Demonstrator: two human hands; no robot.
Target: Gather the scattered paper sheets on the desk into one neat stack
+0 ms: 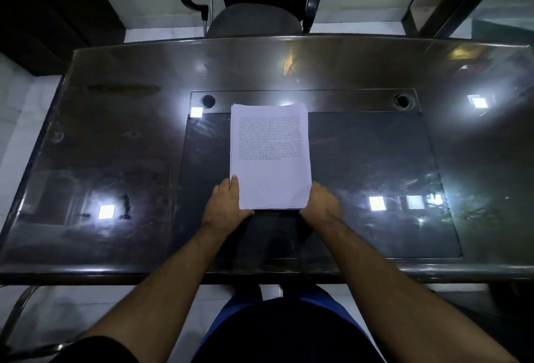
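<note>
One stack of white printed paper sheets (270,157) lies in the middle of the dark glass-topped desk (101,143), long side running away from me. Its far edge shows a few sheets slightly offset. My left hand (224,205) presses against the stack's near-left corner, fingers along the left edge, thumb at the near edge. At the near-right corner my right hand (320,203) cups the stack the same way. Both hands hold the stack between them on the desk.
An office chair (254,18) stands behind the desk's far edge. Two round cable holes (208,100) (402,101) sit past the stack. The glossy top reflects ceiling lights. A glass partition (491,1) is at the far right.
</note>
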